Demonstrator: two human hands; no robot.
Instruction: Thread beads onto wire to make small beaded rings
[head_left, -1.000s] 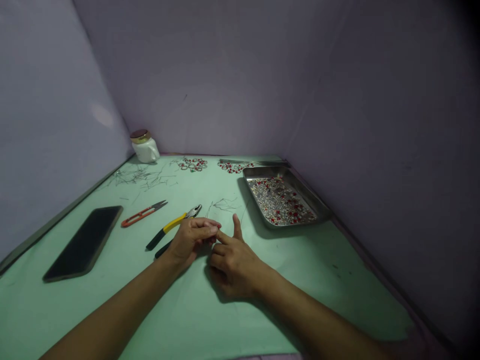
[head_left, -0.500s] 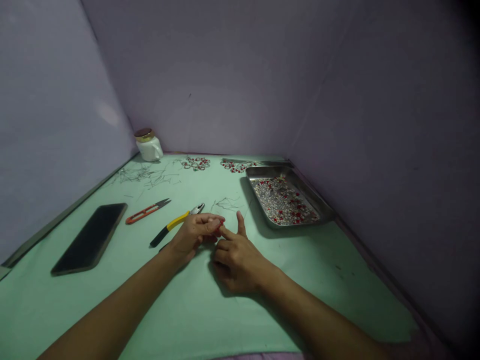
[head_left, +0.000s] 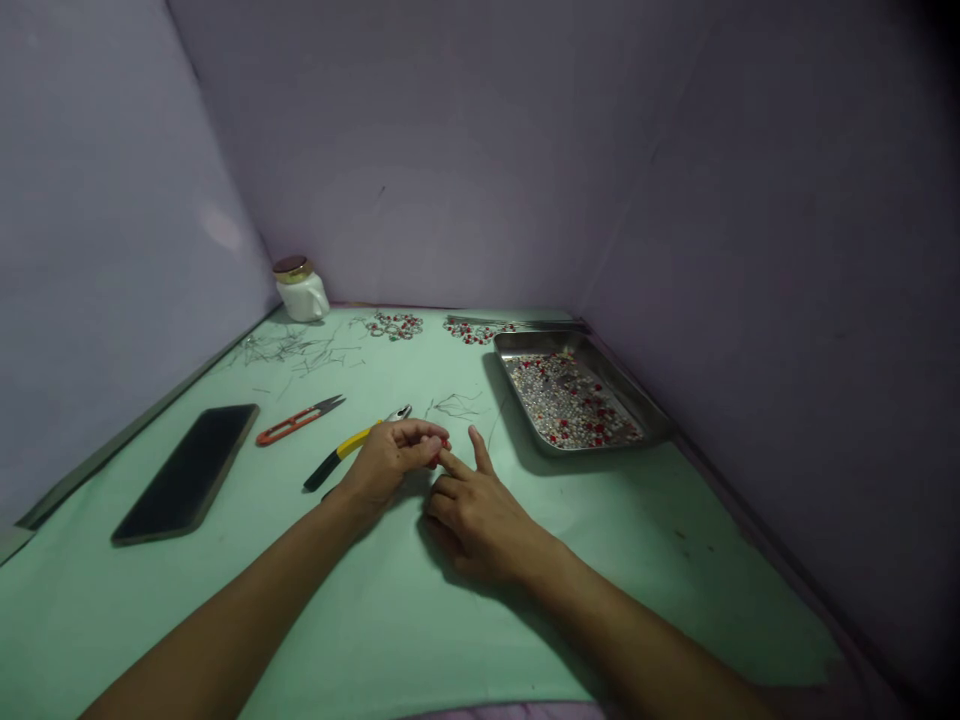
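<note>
My left hand (head_left: pixel 390 458) is closed in a pinch of thumb and fingers round a small red beaded piece (head_left: pixel 446 444). Most of that piece is hidden by the fingertips. My right hand (head_left: pixel 480 515) meets it from the right, one finger stretched out to the beaded piece and left fingertips, another raised and apart, the others curled. Whether the stretched finger passes through the piece I cannot tell. Partly behind my left hand lie pliers (head_left: pixel 351 444) with yellow and black handles. Thin wire pieces (head_left: pixel 456 405) lie just beyond both hands.
Left are orange thread snips (head_left: pixel 289 425) and a dark phone (head_left: pixel 187 475). A metal tray (head_left: pixel 517 405) of white and red beads stands right. Farther back are beaded rings (head_left: pixel 395 326), more beaded rings (head_left: pixel 476 331), wire cuttings (head_left: pixel 277 347) and a lidded white mug (head_left: pixel 304 298). Walls enclose the table.
The view has shifted slightly. My hands keep nearly the same pose, with the red beaded piece still in the left fingertips.
</note>
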